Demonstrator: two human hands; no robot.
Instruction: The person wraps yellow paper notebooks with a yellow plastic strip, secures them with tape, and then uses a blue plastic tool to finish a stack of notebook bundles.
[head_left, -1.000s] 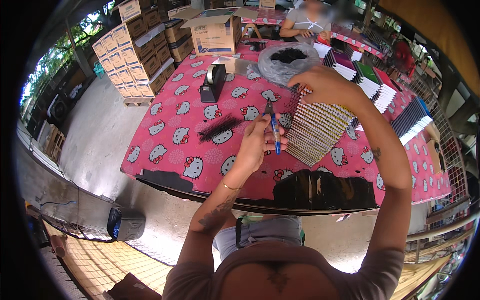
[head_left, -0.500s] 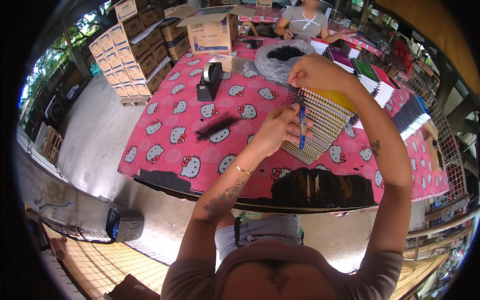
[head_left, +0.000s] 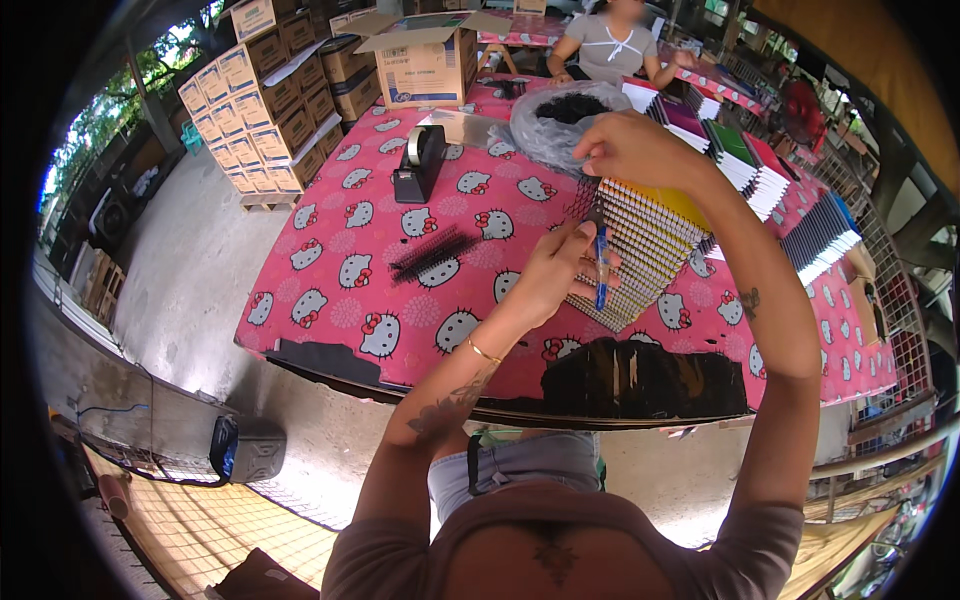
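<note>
Two hands are placed right of centre: blue-handled pliers (head_left: 602,246) are clasped in the grip of the left hand (head_left: 556,268), presumably nose-up for access to the coiled notebook stack (head_left: 652,245); the grip of the right hand (head_left: 642,152) cannot be told.

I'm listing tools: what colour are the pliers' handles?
The pliers' handles are blue, clearest in head view.

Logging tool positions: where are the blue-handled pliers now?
Head view, right of centre: the blue-handled pliers are in the left hand, by the left side of the coil-bound notebook stack.
</note>
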